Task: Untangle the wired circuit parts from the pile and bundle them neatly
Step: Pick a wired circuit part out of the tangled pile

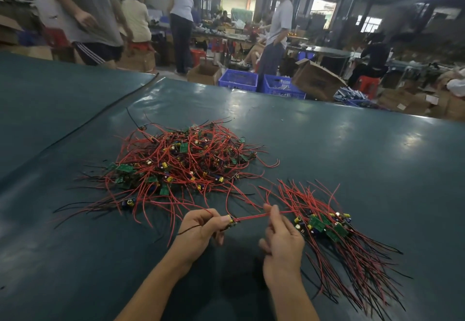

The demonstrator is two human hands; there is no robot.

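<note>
A tangled pile (pixel 176 164) of small green circuit boards with red and black wires lies in the middle of the dark green table (pixel 352 149). To its right, a sorted bundle (pixel 327 225) lies with boards together and wires fanned out. My left hand (pixel 201 230) pinches one circuit part (pixel 230 221) by its board, a black wire trailing below the hand. My right hand (pixel 281 240) pinches that part's red wires (pixel 251 217), stretched taut between both hands.
A long black cord (pixel 105 114) runs along a fold in the table cover at the left. Beyond the table's far edge stand blue crates (pixel 239 79), cardboard boxes (pixel 317 79) and several people at other benches.
</note>
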